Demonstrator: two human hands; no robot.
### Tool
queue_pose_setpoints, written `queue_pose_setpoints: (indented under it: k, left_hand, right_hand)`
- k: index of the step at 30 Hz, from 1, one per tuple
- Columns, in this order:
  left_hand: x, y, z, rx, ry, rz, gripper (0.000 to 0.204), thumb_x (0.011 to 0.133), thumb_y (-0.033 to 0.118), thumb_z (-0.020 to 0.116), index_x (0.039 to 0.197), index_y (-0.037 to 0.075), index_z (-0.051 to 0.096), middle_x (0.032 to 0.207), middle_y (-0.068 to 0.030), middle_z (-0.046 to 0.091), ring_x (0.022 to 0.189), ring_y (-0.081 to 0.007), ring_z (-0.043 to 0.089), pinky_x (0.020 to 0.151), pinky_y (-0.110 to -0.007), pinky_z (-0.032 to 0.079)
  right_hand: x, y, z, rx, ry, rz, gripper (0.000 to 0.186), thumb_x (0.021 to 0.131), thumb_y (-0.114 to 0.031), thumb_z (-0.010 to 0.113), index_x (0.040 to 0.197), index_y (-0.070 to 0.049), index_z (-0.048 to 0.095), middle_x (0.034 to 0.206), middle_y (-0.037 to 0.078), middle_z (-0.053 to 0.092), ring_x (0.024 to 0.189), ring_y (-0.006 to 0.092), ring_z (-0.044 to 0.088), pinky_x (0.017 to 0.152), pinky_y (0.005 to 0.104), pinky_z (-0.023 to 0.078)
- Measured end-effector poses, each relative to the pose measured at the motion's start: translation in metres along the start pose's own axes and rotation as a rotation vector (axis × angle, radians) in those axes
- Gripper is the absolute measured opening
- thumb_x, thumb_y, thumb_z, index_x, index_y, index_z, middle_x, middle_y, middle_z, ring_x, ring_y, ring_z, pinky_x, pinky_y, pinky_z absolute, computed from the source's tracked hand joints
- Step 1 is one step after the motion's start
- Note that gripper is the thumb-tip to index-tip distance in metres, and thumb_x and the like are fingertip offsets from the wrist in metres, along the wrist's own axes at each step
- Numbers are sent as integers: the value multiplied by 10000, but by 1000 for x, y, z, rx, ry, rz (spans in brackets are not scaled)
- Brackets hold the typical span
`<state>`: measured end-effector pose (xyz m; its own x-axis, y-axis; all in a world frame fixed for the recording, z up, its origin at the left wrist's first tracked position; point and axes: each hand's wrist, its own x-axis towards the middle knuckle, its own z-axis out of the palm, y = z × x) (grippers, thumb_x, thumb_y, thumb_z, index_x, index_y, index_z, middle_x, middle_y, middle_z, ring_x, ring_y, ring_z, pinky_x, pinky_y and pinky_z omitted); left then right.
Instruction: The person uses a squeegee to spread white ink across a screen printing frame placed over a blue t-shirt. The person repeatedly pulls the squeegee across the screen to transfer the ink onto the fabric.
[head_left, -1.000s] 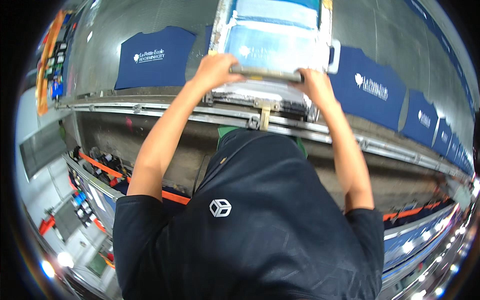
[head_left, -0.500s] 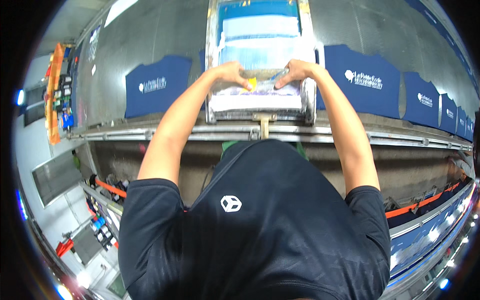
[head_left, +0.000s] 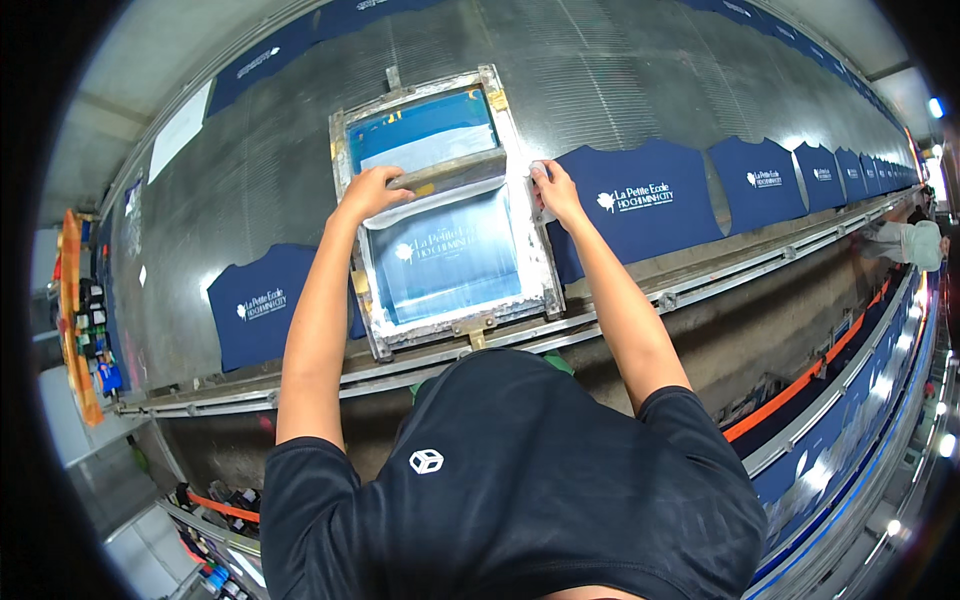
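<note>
A silk-screen printing frame [head_left: 535, 245] lies over a navy cut fabric piece on the long table in front of me. Across its middle rests a squeegee [head_left: 455, 176] with a yellow patch. My left hand [head_left: 374, 192] is closed round the squeegee's left end. My right hand [head_left: 555, 192] has left the squeegee and closes on the right rail of the frame. White lettering and a leaf-like motif show through the near part of the mesh [head_left: 450, 285]. White ink and blue mesh lie beyond the squeegee.
Printed navy fabric pieces lie in a row to the right [head_left: 645, 200] and one to the left [head_left: 258, 305]. A metal rail [head_left: 620, 308] runs along the table's near edge. An orange-edged rack [head_left: 76, 320] stands far left. Someone in grey [head_left: 905, 243] is far right.
The squeegee has gone from the near end of the frame to its middle. My right hand has moved off it to the right rail. The view has turned.
</note>
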<state>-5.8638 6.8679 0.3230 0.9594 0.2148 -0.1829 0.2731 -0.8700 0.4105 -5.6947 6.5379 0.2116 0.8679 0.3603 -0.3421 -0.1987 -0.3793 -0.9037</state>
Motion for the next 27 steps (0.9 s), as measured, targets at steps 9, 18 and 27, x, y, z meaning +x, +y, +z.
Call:
queue_pose_setpoints:
  k: [9,18,27]
  left_hand:
    - [-143,70,56,-143,81,-19,609,769,-53,707,1323,199,698,1235,-146,726,1108,-340,704,976,-412,553]
    - [-286,54,93,-111,171,45,659,751,35,755,1376,220,655,1352,-65,681,1249,-292,624,1066,-405,513]
    - [-395,-192,-31,151,253,-111,370,775,383,830,1074,178,758,1110,-12,748,1085,-234,652,880,-399,449]
  right_hand:
    - [-3,-32,8,-31,182,-215,240,996,-278,658,1196,-181,747,1039,157,755,989,256,713,888,381,536]
    - [-36,-67,53,180,181,-326,181,1019,-231,672,1147,-133,755,683,-56,539,570,41,446,518,266,363]
    - [-111,-87,321,314,52,-348,188,1049,-200,618,1170,-97,720,692,-63,511,585,36,427,511,261,341]
